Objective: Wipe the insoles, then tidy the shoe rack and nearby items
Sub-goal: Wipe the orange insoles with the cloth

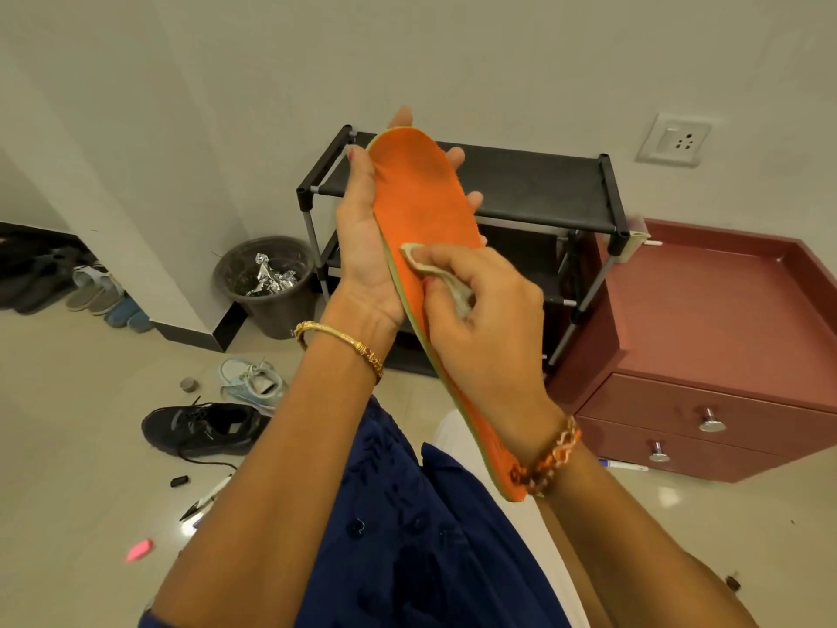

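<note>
Your left hand [367,247] grips the orange insole [425,206] — your right hand [480,310] pinches a cloth [423,265] against it.

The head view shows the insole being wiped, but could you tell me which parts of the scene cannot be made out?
- Insole underside: faces away, covered by the left hand.
- Cloth: mostly bunched inside the right hand.
- Shoe rack lower shelves: hidden behind hands and insole, dark.
- Bin contents: only crumpled foil is clear.
- Shoes by the left edge: partly cut off, shadowed.
</note>
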